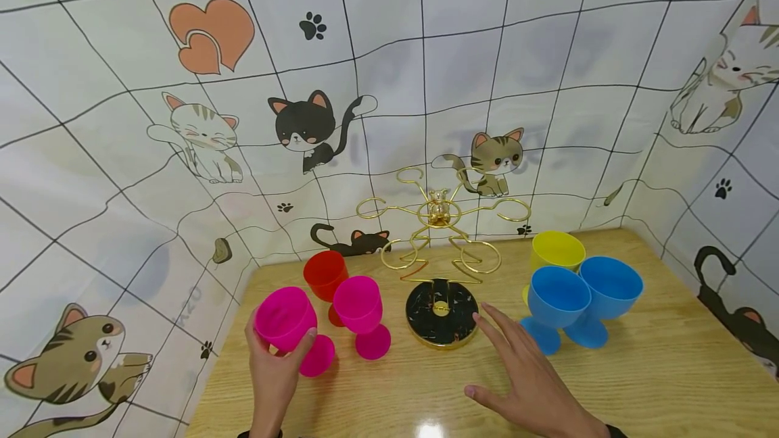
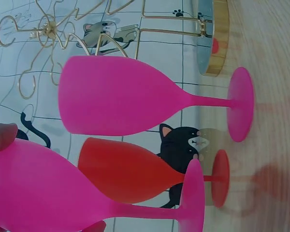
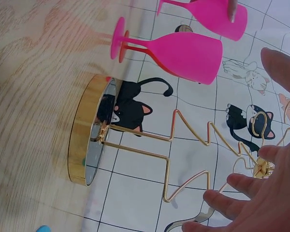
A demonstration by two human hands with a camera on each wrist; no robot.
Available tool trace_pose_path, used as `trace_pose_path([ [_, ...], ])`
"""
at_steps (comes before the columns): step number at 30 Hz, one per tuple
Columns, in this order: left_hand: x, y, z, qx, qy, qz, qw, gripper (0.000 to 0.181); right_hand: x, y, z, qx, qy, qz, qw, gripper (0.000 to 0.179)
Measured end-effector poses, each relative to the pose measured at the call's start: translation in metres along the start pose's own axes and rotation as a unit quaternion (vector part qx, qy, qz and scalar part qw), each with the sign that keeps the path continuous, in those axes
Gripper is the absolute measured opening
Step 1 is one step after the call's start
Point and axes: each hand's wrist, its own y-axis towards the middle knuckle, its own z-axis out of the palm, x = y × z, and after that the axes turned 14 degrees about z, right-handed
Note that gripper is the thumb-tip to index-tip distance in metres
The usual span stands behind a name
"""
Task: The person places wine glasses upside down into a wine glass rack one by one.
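Note:
My left hand (image 1: 274,363) grips a pink goblet (image 1: 286,320) round its bowl. In the left wrist view that goblet's foot (image 2: 191,198) is raised off the tabletop. Beside it stand a second pink goblet (image 1: 358,306) and a red goblet (image 1: 324,274), both upright. My right hand (image 1: 526,377) holds nothing; its fingers are spread out near the rack's round black base (image 1: 420,323). The gold wire rack (image 1: 439,213) rises from this base, with several curled loops and a small bear figure on top. In the right wrist view its bent wires (image 3: 166,176) pass beyond my fingers.
At the right of the wooden table (image 1: 669,384) stand two blue goblets (image 1: 558,293) close together. A yellow goblet (image 1: 556,249) is partly hidden behind them. A cat-printed sheet (image 1: 389,53) hangs behind and along both sides.

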Motion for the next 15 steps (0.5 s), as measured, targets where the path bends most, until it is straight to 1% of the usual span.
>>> trace_pose_path([
  [4,-0.012,-0.004,-0.002,-0.016,-0.008,0.010,0.9998,0.097,-0.001,0.001,-0.001,-0.011,0.010,-0.009,0.9998,0.102],
  [7,-0.022,-0.007,-0.004,-0.021,-0.021,0.018,0.9994,0.097,-0.002,0.002,-0.003,-0.006,0.026,-0.003,0.9996,0.106],
  [11,-0.036,-0.011,-0.006,-0.009,-0.014,0.015,0.9997,0.098,-0.001,0.002,-0.006,0.008,0.050,0.017,0.9985,0.110],
  [15,-0.049,-0.016,-0.007,0.001,-0.005,0.000,1.0000,0.099,0.000,0.001,-0.009,0.011,0.069,0.024,0.9973,0.112],
])
